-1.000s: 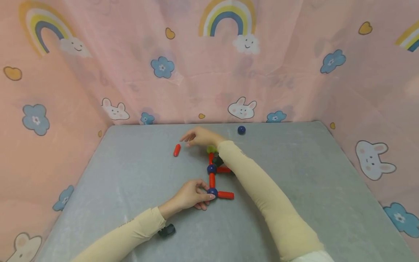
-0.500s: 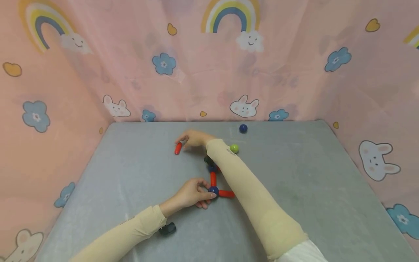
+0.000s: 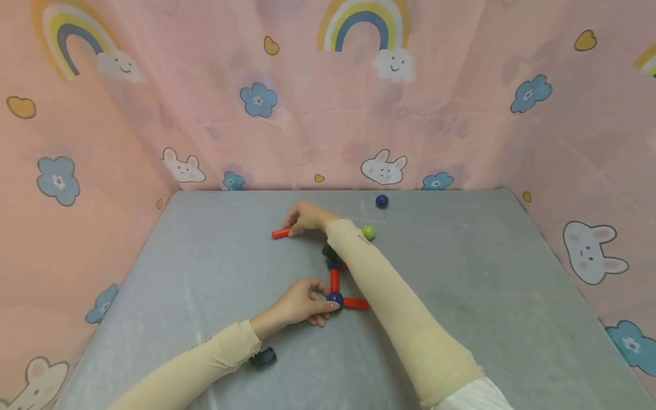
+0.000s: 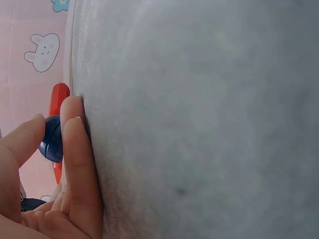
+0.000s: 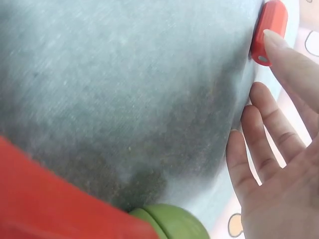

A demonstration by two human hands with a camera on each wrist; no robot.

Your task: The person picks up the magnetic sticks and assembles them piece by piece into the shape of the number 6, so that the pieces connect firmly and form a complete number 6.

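Note:
My left hand pinches a blue ball between thumb and fingers, low over the table. From this ball one red rod points right and another red rod runs away to a second blue ball, partly covered by the right arm. Farther back, my right hand holds the end of a loose red toy rod between thumb and index finger. In the right wrist view the thumb lies on that rod, while the other fingers are extended below it.
A green ball sits beside the right sleeve, and in the right wrist view a red rod meets it. Another blue ball lies near the back edge of the grey table. Patterned pink cloth surrounds the table.
My right hand has reached left to the loose red rod and taken hold of its end. The rod has turned from pointing away to lying sideways. The left hand keeps its hold.

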